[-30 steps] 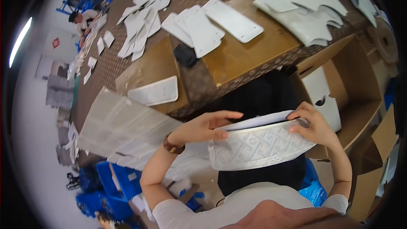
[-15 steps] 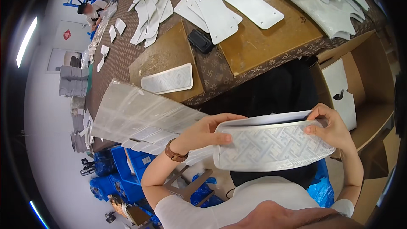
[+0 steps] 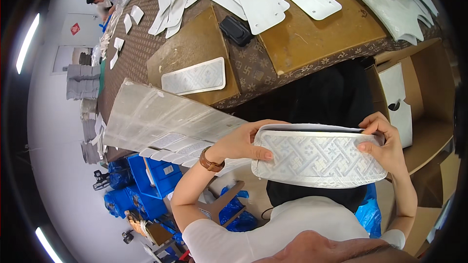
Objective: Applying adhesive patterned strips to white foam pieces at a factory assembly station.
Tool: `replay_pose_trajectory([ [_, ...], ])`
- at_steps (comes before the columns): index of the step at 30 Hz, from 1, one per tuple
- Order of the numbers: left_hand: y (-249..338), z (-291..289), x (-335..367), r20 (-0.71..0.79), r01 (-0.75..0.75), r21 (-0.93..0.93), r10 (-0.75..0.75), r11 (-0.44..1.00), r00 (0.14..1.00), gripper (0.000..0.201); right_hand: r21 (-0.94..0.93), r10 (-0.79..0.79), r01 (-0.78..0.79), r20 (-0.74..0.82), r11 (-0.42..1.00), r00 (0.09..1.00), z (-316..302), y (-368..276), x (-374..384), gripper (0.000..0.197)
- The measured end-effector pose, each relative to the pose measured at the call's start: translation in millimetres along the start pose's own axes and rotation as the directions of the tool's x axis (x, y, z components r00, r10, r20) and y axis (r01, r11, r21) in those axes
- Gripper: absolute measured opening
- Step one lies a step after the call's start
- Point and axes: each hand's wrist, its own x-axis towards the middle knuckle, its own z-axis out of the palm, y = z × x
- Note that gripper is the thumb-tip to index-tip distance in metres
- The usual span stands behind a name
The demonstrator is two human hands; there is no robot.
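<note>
Between my hands is a long white fabric-covered panel with a silvery lattice-and-flower pattern and a pale rim. A plain white layer lies behind it along the upper edge, with a narrow dark gap at the right. My left hand grips the panel's left end, thumb on the patterned face and fingers behind. Around the right end, my right hand has its thumb on the face and its fingers at the upper edge. A similar patterned panel lies flat on a brown board on the table.
A sloping grey board with rows of patterned pieces stands left of my hands. White panels and a black case lie on the table. At right is an open cardboard box. Another person sits at far left.
The panel sits slightly higher and further right in view, with its left end raised more level. The gap behind its upper edge looks narrower. Both hands keep their hold.
</note>
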Motion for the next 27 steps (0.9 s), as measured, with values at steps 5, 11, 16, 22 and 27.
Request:
replay_pose_trajectory([
  [5,-3.6,1.6,2.7,0.015,0.017,0.015,-0.017,1.0,1.0,0.087,0.123,0.03,-0.031,0.007,0.992,1.0,-4.7,6.4,-9.2,0.036],
  [11,6.6,5.7,0.7,0.048,0.064,0.022,-0.065,0.998,0.997,0.083,0.104,0.025,-0.022,-0.02,0.994,1.0,-5.7,9.9,-9.7,0.037],
  [16,4.4,11.2,-6.0,0.04,0.071,0.043,-0.073,0.997,0.997,0.082,0.087,0.004,-0.004,0.001,0.996,1.0,-6.6,10.7,-7.4,0.038],
  [22,5.3,12.8,-4.3,0.057,0.08,0.001,-0.08,0.997,0.995,0.08,0.105,-0.014,0.014,-0.003,0.994,1.0,-6.7,14.1,-9.5,0.037],
  [27,4.1,13.8,-5.0,0.073,0.087,0.007,-0.087,0.996,0.994,0.079,0.055,-0.017,0.016,0.012,0.998,1.0,-8.8,12.7,-8.9,0.034],
])
